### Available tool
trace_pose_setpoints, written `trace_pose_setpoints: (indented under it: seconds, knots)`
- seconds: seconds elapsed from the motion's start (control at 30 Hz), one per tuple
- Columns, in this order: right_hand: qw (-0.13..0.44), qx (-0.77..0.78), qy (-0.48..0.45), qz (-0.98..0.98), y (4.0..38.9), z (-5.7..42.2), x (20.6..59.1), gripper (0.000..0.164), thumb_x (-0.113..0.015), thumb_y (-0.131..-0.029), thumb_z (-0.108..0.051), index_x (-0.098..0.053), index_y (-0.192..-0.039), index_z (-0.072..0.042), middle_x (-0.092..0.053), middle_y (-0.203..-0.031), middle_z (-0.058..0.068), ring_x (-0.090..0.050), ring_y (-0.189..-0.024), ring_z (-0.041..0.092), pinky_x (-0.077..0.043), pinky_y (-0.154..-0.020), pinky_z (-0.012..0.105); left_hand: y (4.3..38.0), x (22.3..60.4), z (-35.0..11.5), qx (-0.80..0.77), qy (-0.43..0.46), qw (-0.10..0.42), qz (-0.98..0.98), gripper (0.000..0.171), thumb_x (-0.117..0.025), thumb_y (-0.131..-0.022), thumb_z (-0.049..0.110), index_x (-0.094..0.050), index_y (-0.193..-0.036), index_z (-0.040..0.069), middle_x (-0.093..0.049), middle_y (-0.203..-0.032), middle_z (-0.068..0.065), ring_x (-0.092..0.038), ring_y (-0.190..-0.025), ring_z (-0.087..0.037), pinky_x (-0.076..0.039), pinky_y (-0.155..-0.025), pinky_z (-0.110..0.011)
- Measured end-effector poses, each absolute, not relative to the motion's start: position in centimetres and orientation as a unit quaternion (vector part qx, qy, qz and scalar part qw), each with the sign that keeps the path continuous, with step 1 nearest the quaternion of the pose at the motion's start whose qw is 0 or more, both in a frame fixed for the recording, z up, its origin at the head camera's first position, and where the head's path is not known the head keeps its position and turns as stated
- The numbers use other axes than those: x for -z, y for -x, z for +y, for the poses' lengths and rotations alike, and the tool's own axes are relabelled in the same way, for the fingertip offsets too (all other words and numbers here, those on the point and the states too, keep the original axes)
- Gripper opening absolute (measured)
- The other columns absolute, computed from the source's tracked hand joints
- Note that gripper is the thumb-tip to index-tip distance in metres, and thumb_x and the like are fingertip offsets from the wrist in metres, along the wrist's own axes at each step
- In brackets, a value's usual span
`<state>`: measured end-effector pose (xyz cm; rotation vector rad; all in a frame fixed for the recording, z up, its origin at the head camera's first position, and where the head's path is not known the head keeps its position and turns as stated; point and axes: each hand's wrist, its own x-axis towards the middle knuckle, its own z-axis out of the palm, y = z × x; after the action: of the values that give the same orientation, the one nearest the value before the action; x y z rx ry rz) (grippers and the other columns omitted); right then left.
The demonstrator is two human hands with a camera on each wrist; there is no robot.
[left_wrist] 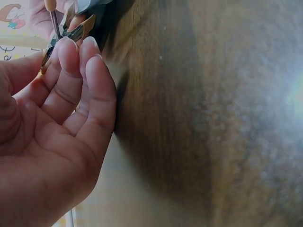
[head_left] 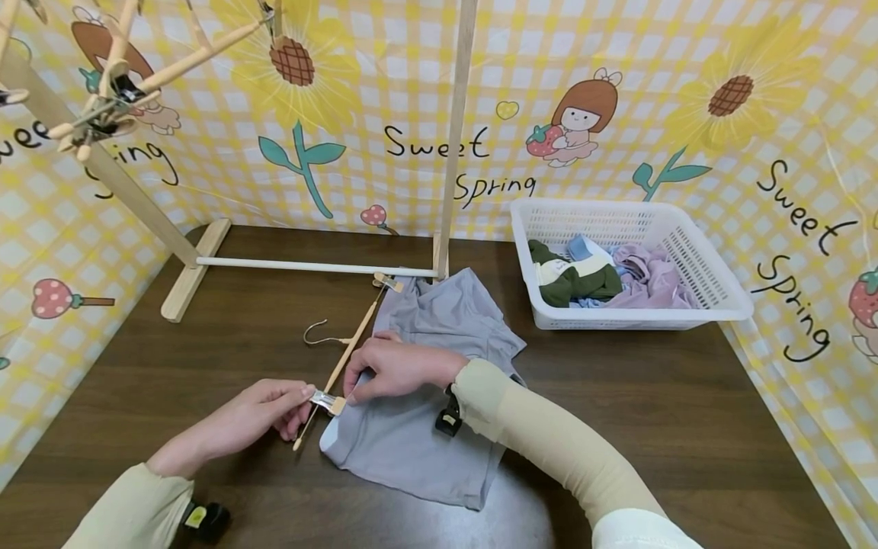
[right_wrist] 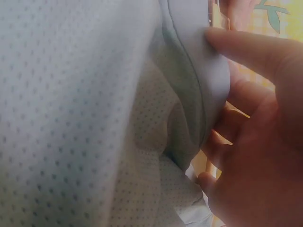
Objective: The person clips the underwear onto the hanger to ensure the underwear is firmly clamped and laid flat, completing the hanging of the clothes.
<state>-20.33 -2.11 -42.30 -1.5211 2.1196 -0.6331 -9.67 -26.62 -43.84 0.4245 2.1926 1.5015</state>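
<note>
Grey shorts [head_left: 439,465] lie on the dark wooden table, waistband towards a slim wooden clip hanger [head_left: 361,329] with a metal hook [head_left: 317,333]. My left hand [head_left: 264,412] pinches the near metal clip [head_left: 325,400] between thumb and fingers; in the left wrist view that clip's jaws [left_wrist: 78,29] stand apart. Beside it, my right hand [head_left: 405,364] pinches the waistband [right_wrist: 210,71], its thumb on one face and fingers behind. The hanger's far clip [head_left: 389,283] sits at the other end of the waistband.
A white basket [head_left: 631,316] with folded green, blue and lilac clothes stands at the back right. A wooden rack with a white lower bar [head_left: 315,266] stands behind the hanger. More clip hangers [head_left: 199,61] hang at upper left.
</note>
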Motion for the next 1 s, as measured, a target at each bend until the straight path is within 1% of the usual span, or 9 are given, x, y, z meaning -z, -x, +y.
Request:
trace_pose_setpoints:
  seconds: [0.1,0.2,0.43,0.6,0.73,0.87,1.0]
  knots:
    - [0.23,0.235,0.542,0.773,20.31,-2.17,42.28,0.006,-0.071,-0.096,-0.025,-0.077,-0.098,-0.023,-0.069,-0.095,-0.021,-0.055,-0.094,-0.008,-0.013,-0.114,0.044,9.65,43.9,-26.69,-0.549,-0.154,0.224,0.791,0.037,-0.039,-0.112,0.016,-0.06,-0.087,-0.002,-0.058,-0.072,-0.004,-0.058,-0.064,-0.016,-0.054,-0.06,-0.032]
    - [0.229,0.232,0.534,0.78,20.26,-2.26,42.25,0.007,-0.069,-0.098,-0.025,-0.076,-0.1,-0.023,-0.068,-0.095,-0.021,-0.055,-0.092,-0.007,-0.014,-0.114,0.044,9.61,43.96,-26.69,-0.551,-0.153,0.225,0.789,0.037,-0.039,-0.112,0.016,-0.06,-0.087,-0.002,-0.058,-0.072,-0.004,-0.058,-0.064,-0.016,-0.054,-0.06,-0.032]
    - [0.225,0.223,0.533,0.785,20.22,-2.41,42.24,0.008,-0.068,-0.099,-0.026,-0.074,-0.102,-0.022,-0.068,-0.096,-0.021,-0.054,-0.091,-0.009,-0.018,-0.109,0.037,9.66,44.04,-26.56,-0.552,-0.157,0.226,0.787,0.037,-0.038,-0.112,0.014,-0.059,-0.087,-0.002,-0.057,-0.072,-0.005,-0.058,-0.064,-0.016,-0.053,-0.059,-0.032]
    - [0.232,0.221,0.544,0.775,20.34,-2.16,41.86,0.011,-0.066,-0.1,-0.023,-0.076,-0.105,-0.021,-0.068,-0.096,-0.022,-0.055,-0.088,-0.008,-0.025,-0.098,0.028,9.69,43.99,-26.54,-0.56,-0.162,0.224,0.781,0.036,-0.038,-0.112,0.013,-0.059,-0.088,-0.004,-0.058,-0.073,-0.004,-0.058,-0.065,-0.016,-0.054,-0.059,-0.032]
    - [0.241,0.221,0.549,0.769,20.66,-1.97,41.85,0.011,-0.067,-0.098,-0.022,-0.077,-0.102,-0.022,-0.067,-0.093,-0.024,-0.054,-0.086,-0.006,-0.027,-0.09,0.023,9.71,43.91,-26.53,-0.566,-0.166,0.22,0.777,0.035,-0.039,-0.112,0.011,-0.06,-0.088,-0.005,-0.058,-0.074,-0.005,-0.058,-0.065,-0.016,-0.055,-0.059,-0.033]
    - [0.249,0.219,0.551,0.766,20.91,-1.92,41.94,0.01,-0.068,-0.097,-0.022,-0.077,-0.098,-0.024,-0.065,-0.089,-0.026,-0.054,-0.085,-0.004,-0.029,-0.089,0.023,9.76,43.82,-26.56,-0.566,-0.16,0.222,0.778,0.035,-0.04,-0.112,0.013,-0.06,-0.088,-0.004,-0.058,-0.074,-0.005,-0.059,-0.066,-0.016,-0.056,-0.06,-0.033]
    - [0.255,0.215,0.547,0.768,20.83,-1.95,41.68,0.01,-0.067,-0.098,-0.023,-0.077,-0.099,-0.024,-0.065,-0.089,-0.025,-0.054,-0.084,-0.002,-0.03,-0.089,0.026,9.84,43.77,-26.65,-0.567,-0.152,0.228,0.777,0.037,-0.04,-0.112,0.015,-0.06,-0.088,-0.005,-0.058,-0.074,-0.006,-0.059,-0.067,-0.015,-0.056,-0.062,-0.033]
